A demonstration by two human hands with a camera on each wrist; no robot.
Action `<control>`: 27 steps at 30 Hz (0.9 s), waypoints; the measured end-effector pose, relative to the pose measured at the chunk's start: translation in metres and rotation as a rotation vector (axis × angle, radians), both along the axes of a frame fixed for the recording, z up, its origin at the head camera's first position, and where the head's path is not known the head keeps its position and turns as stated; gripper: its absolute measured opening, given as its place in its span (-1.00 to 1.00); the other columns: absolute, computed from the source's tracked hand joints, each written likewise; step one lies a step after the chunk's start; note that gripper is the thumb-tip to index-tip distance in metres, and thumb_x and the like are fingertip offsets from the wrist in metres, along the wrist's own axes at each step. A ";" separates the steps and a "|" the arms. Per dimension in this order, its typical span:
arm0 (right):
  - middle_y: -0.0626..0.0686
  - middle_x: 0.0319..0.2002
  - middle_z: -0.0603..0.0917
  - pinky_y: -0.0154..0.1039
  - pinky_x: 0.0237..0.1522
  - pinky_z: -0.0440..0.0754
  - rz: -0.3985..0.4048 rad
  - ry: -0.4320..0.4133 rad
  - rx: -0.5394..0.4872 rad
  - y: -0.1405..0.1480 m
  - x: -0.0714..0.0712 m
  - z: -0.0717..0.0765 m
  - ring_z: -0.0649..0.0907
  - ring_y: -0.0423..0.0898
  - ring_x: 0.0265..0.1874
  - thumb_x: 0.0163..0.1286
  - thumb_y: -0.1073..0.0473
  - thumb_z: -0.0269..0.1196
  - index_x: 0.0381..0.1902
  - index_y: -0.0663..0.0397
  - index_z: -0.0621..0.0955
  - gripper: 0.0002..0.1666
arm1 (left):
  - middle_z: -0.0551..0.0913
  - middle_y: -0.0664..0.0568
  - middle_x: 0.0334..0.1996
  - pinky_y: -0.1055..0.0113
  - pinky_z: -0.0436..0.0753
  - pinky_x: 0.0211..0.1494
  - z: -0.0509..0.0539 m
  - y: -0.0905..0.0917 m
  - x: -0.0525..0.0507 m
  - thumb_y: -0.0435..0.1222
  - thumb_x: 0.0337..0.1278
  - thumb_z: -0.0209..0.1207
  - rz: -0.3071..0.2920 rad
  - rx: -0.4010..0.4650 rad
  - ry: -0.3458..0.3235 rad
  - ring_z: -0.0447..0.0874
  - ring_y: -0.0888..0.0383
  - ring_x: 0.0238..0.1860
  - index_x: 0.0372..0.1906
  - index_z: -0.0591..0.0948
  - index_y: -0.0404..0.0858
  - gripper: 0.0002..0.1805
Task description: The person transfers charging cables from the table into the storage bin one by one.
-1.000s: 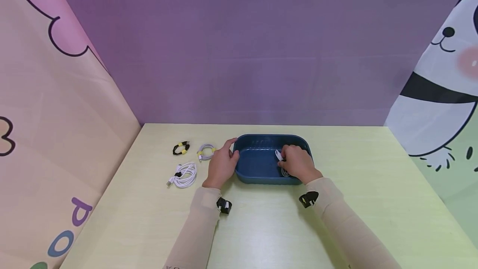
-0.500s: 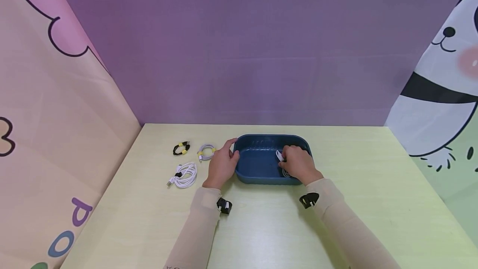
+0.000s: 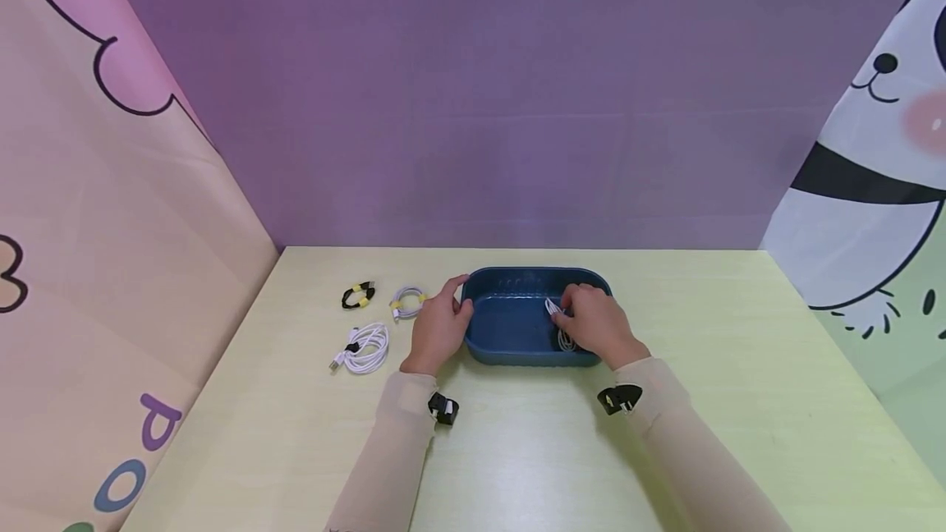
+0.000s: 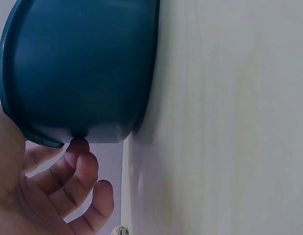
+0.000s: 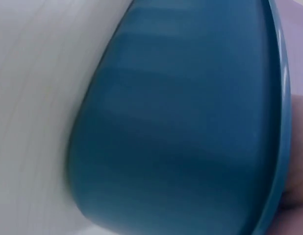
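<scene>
A dark blue rectangular basin (image 3: 517, 358) stands on the table. My left hand (image 3: 438, 331) grips its left rim; in the left wrist view the fingers (image 4: 85, 171) are bent against the outside wall. Inside the basin at its right end lies a coiled white cable (image 3: 566, 341). My right hand (image 3: 597, 325) is over it, with thumb and fingertips at the coil, partly covering it. Whether those fingertips still pinch the cable cannot be told. The right wrist view shows mostly the basin's outer wall (image 5: 176, 122), which hides the fingertips.
Left of the basin lie several coiled cables: a black one with yellow ties (image 3: 358, 295), a pale lilac one with yellow ties (image 3: 408, 302) and a larger white one with a black tie (image 3: 366, 349). A purple backdrop (image 3: 473, 105) rises behind the table (image 3: 510, 450).
My right hand and wrist have shifted slightly right, and more of the white coil shows beneath. The cable and basin stay about where they were. The left hand has not moved.
</scene>
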State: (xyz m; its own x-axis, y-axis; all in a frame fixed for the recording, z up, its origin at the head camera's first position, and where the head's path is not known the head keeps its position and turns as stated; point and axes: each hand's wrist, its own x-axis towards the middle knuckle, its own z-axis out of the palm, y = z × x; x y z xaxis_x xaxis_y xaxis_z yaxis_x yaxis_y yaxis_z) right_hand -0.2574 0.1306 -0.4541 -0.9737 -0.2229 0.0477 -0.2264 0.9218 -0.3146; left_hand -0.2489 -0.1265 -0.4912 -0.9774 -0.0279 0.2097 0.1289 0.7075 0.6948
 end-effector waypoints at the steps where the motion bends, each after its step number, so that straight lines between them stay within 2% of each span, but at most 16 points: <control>1: 0.13 -0.19 0.70 -0.07 -0.24 0.66 0.001 0.011 -0.021 0.002 0.001 0.001 0.62 -0.03 -0.36 0.40 0.01 0.35 -0.11 0.17 0.68 -0.68 | 0.54 0.05 -0.54 0.33 0.35 -0.52 0.000 0.000 0.000 -0.22 0.45 0.13 0.000 0.000 -0.002 0.40 0.16 -0.60 0.43 0.48 -0.08 -0.50; 5: 0.10 -0.28 0.72 -0.11 -0.31 0.62 -0.036 0.079 -0.147 0.012 0.005 0.004 0.65 -0.06 -0.41 0.42 0.05 0.32 -0.12 0.14 0.66 -0.73 | 0.53 0.05 -0.54 0.34 0.35 -0.52 0.000 0.000 0.001 -0.22 0.45 0.13 -0.001 0.000 -0.008 0.40 0.16 -0.60 0.43 0.47 -0.08 -0.50; 9: 0.10 -0.35 0.71 -0.15 -0.36 0.55 -0.114 0.180 -0.290 0.024 0.008 0.006 0.63 -0.05 -0.46 0.43 0.10 0.29 -0.12 0.15 0.62 -0.78 | 0.54 0.06 -0.54 0.33 0.35 -0.51 0.001 0.001 0.000 -0.23 0.44 0.14 -0.003 0.002 0.004 0.41 0.16 -0.60 0.43 0.48 -0.08 -0.50; 14: 0.15 -0.35 0.66 -0.19 -0.37 0.44 -0.225 0.259 -0.414 0.040 0.008 0.000 0.60 0.04 -0.40 0.42 0.15 0.27 -0.12 0.19 0.62 -0.79 | 0.54 0.05 -0.54 0.33 0.35 -0.51 0.001 0.000 0.000 -0.23 0.44 0.14 0.000 0.003 0.008 0.41 0.16 -0.59 0.42 0.48 -0.09 -0.50; 19: 0.17 -0.30 0.62 -0.20 -0.33 0.42 -0.301 0.229 -0.466 0.054 0.005 -0.010 0.60 0.08 -0.33 0.43 0.13 0.23 -0.09 0.22 0.61 -0.75 | 0.54 0.05 -0.55 0.33 0.35 -0.51 0.002 0.000 0.001 -0.24 0.44 0.14 -0.005 0.006 0.005 0.41 0.16 -0.60 0.42 0.48 -0.08 -0.50; 27: 0.20 -0.23 0.64 -0.21 -0.31 0.43 -0.310 0.125 -0.501 0.066 0.002 -0.018 0.55 0.05 -0.31 0.52 0.03 0.17 -0.06 0.22 0.60 -0.67 | 0.52 0.06 -0.56 0.33 0.35 -0.52 0.000 0.000 0.000 -0.24 0.44 0.14 -0.006 0.026 0.008 0.40 0.16 -0.61 0.42 0.48 -0.09 -0.50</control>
State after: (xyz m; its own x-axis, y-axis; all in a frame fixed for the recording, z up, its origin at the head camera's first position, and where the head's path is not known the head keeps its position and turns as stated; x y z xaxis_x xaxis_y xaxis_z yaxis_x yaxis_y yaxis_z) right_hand -0.2558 0.1961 -0.4718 -0.9699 0.1497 0.1919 -0.0341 0.6969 -0.7163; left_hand -0.2490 -0.1268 -0.4912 -0.9759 -0.0273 0.2164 0.1387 0.6881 0.7122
